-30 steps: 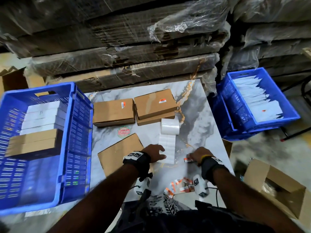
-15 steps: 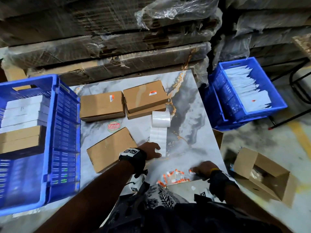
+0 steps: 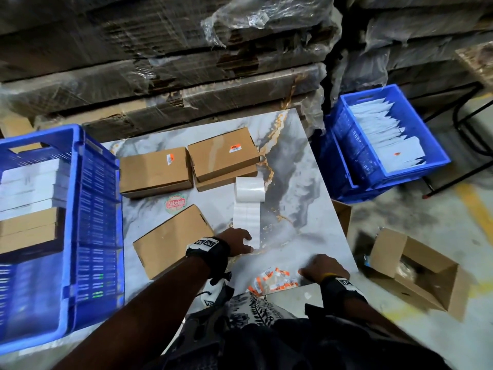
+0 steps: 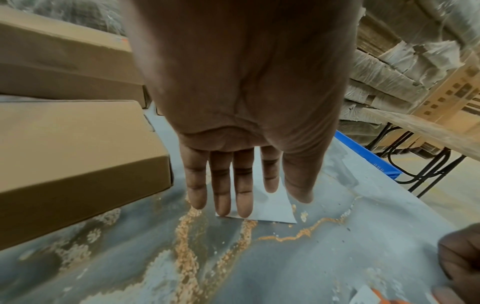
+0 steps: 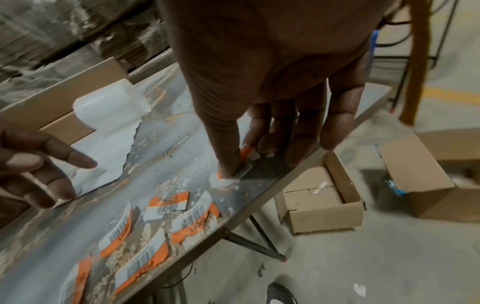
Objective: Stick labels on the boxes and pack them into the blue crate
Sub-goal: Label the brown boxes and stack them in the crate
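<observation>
A plain brown box (image 3: pixel 170 241) lies on the marble table (image 3: pixel 298 209) just left of my left hand (image 3: pixel 246 243). That hand lies flat with straight fingers (image 4: pixel 221 201) pressing the loose end of the white label strip (image 4: pixel 270 214), which runs back to its roll (image 3: pixel 249 189). My right hand (image 3: pixel 302 272) is at the table's front right edge, thumb and forefinger pinching a small orange-and-white label (image 5: pixel 245 159). Several loose orange labels (image 3: pixel 274 280) lie beside it. Two labelled boxes (image 3: pixel 154 174) (image 3: pixel 224 153) sit farther back. The blue crate (image 3: pixel 98 209) on the left holds several boxes.
A second blue crate (image 3: pixel 344 145) with white packets stands on the floor to the right. Open cardboard cartons (image 3: pixel 416 276) sit on the floor below the table's right edge. Plastic-wrapped cardboard stacks (image 3: pixel 186 76) wall off the back. A round sticker (image 3: pixel 174 205) marks the tabletop.
My right hand has drawn back from beside the strip end to the front right edge by the loose labels. My left hand has stayed on the strip. The head view has shifted.
</observation>
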A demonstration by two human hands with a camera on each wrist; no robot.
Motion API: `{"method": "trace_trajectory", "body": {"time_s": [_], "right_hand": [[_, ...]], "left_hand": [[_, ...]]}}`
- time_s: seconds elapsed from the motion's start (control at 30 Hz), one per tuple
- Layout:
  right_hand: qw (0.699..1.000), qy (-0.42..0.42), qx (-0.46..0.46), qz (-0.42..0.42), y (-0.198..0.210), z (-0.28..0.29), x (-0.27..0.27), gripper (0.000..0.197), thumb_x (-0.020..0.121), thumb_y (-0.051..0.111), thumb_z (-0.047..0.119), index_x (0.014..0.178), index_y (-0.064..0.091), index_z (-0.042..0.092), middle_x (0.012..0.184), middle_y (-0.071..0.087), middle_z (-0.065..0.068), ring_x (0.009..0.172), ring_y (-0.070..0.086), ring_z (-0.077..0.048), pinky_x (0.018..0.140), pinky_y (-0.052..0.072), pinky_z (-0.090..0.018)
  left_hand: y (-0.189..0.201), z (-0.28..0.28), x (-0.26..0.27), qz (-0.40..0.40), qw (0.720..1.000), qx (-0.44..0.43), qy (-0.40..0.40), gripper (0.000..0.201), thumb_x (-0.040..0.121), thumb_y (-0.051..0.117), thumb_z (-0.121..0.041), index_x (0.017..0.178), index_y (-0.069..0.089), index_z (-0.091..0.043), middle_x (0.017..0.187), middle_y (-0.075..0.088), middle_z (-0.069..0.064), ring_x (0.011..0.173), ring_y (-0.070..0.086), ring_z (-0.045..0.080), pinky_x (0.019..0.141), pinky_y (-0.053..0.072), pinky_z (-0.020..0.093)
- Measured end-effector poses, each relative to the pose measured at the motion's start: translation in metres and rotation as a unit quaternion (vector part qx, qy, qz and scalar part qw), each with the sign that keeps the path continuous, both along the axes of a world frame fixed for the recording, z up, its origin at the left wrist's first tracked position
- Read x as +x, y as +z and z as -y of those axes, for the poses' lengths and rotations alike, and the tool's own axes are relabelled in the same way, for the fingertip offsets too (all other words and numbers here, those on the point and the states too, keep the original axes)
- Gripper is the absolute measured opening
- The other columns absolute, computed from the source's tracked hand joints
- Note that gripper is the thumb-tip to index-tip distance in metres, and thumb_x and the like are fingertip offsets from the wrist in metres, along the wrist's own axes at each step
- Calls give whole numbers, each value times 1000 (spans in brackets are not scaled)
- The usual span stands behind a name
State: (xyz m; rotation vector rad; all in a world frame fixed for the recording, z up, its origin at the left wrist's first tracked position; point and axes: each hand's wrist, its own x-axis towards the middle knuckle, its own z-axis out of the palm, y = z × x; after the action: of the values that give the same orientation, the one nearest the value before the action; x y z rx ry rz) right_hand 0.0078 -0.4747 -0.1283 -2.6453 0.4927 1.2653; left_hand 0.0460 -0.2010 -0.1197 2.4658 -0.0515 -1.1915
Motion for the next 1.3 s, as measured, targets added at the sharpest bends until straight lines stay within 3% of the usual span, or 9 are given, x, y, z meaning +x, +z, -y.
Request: {"method": "trace_trajectory", "body": {"time_s": [0.23, 0.37, 0.43, 0.53, 0.67, 0.83, 1.07, 1.17, 1.3], "right_hand": [[999, -36, -3, 8, 1, 0, -1, 67, 70, 73, 57, 117, 43, 19, 122, 61, -8, 113, 59, -29, 89, 46, -36], [998, -46, 51, -3, -12, 10, 1, 68, 59, 72, 70, 100, 44, 23, 104, 66, -5, 93, 67, -27, 84, 54, -38], [993, -82, 86, -3, -15, 15, 3, 67, 55, 75, 71, 91, 48, 21, 88, 68, -3, 75, 68, -23, 69, 58, -34], [989, -103, 106, 8, -9, 16, 8, 49, 70, 75, 60, 85, 56, 17, 75, 68, -4, 53, 63, -18, 48, 47, -22], [986, -107, 93, 83, -7, 14, 14, 17, 87, 59, 39, 79, 56, 24, 102, 70, -5, 91, 63, -27, 76, 46, -27], [955, -107, 183, 205, 8, -16, 39, 19, 92, 59, 34, 96, 66, 16, 105, 70, -9, 100, 63, -29, 74, 36, -25], [900, -188, 340, 195, 14, -86, 93, 35, 92, 62, 40, 103, 69, 7, 111, 69, -12, 105, 61, -30, 98, 46, -41], [874, -252, 379, 174, 1, -101, 102, 37, 89, 69, 17, 121, 62, 1, 127, 62, -15, 117, 58, -29, 105, 43, -40], [819, -298, 460, 171, -5, -107, 94, 51, 83, 61, -15, 129, 55, 8, 134, 57, -12, 118, 56, -26, 106, 43, -39]], "left_hand": [[3, -4, 10, 50, 997, 20, 58, 50, 93, 59, -45, 136, 50, -23, 138, 54, 8, 127, 50, 26, 104, 39, 33], [9, -4, 27, 66, 981, 2, 183, 52, 94, 58, -42, 136, 45, -14, 136, 54, 14, 123, 53, 32, 100, 43, 36], [9, -3, 39, 72, 961, -27, 266, 56, 93, 60, -42, 135, 42, -11, 131, 58, 17, 119, 56, 34, 99, 46, 38], [8, -1, 58, 69, 919, -86, 379, 64, 90, 63, -45, 137, 35, -12, 122, 63, 21, 110, 62, 40, 92, 53, 48], [12, 3, 77, 13, 851, -182, 493, 59, 94, 58, -42, 140, 32, -16, 114, 60, 20, 68, 61, 28, 54, 49, 32], [18, 8, 79, -42, 803, -260, 535, 22, 98, 57, -26, 91, 47, -8, 71, 47, 12, 51, 41, 21, 51, 45, 29], [9, 7, 21, -72, 866, -244, 431, 33, 92, 66, -22, 68, 44, -13, 60, 43, 6, 44, 32, 16, 43, 29, 18], [6, 1, 5, -55, 918, -199, 339, 41, 91, 68, -23, 61, 42, -14, 54, 45, 2, 39, 37, 15, 40, 31, 18], [3, -9, -1, -30, 970, -116, 213, 27, 86, 73, -30, 69, 64, -12, 78, 65, 10, 77, 61, 24, 59, 42, 20]]}}
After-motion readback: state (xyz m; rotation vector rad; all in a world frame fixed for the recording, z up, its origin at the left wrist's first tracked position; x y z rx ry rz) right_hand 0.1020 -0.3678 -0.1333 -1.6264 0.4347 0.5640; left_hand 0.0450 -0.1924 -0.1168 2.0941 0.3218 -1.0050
